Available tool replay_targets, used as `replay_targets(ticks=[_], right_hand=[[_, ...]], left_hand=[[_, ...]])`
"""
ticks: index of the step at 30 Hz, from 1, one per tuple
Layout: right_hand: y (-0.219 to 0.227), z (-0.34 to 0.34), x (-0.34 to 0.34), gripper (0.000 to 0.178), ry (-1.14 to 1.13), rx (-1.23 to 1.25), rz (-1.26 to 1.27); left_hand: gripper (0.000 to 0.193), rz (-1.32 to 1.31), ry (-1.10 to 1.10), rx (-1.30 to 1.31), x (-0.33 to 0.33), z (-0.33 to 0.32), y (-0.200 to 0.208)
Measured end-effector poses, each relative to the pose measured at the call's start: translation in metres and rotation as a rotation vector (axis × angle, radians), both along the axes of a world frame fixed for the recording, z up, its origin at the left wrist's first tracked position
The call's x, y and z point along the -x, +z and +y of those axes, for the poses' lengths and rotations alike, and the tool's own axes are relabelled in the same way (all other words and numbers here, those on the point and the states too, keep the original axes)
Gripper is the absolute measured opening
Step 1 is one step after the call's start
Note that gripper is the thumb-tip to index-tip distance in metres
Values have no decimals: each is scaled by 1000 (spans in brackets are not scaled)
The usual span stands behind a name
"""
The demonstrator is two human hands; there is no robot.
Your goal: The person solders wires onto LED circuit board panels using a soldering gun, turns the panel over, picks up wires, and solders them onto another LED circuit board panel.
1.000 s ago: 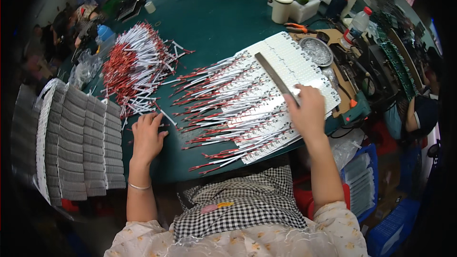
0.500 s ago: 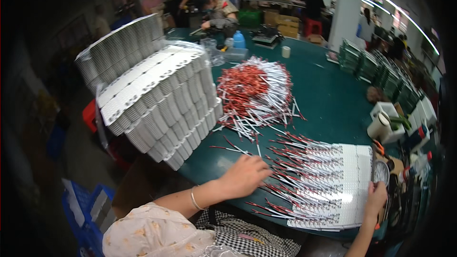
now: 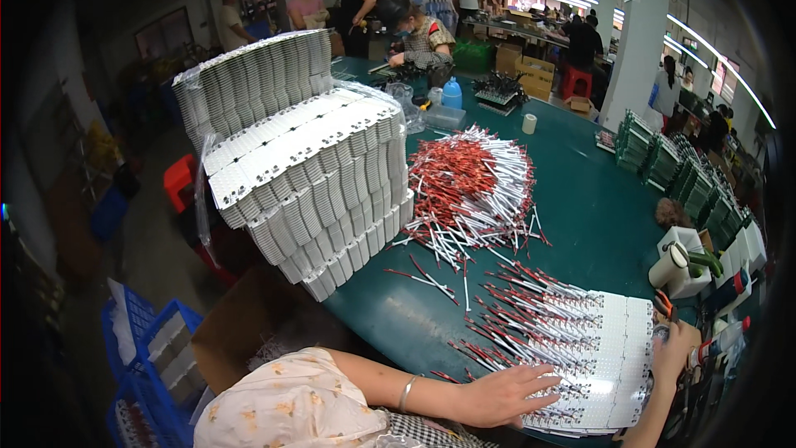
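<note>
White circuit board panels lie at the table's near right, with rows of red-and-white wires sticking out leftward from them. My left hand rests over the wires and boards at the near corner, fingers stretched out and slightly spread. At the panels' right edge is my right hand, bent beside an orange-handled tool; its fingertips are partly hidden, so its grip is unclear. Beyond the panels sits a big heap of loose red-and-white wires, with a few strays nearer to me.
A tall stack of white boards stands at the left table edge. Green boards in racks, a white container and bottles line the right side. Blue crates sit low left. A co-worker is across the green table.
My left hand has moved right, from beside the wire ends onto the boards. My right hand has shifted slightly outward along the panel edge. The view has tilted, showing more of the room.
</note>
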State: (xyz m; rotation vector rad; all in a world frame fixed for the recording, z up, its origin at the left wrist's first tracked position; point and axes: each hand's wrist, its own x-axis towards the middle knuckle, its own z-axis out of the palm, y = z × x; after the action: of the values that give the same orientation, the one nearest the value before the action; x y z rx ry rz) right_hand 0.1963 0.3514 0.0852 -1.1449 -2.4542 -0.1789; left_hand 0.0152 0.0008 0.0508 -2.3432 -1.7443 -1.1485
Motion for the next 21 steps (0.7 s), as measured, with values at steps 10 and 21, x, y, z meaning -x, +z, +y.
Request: replay_targets(ticks=[10,21], right_hand=[[-41,20,147,66,494,376,-269],[-15,32,195,86,318,570,-777]], left_hand=[[78,145,-13,221,-20,18,-65],[60,168,60,-17,-23,23,-78]])
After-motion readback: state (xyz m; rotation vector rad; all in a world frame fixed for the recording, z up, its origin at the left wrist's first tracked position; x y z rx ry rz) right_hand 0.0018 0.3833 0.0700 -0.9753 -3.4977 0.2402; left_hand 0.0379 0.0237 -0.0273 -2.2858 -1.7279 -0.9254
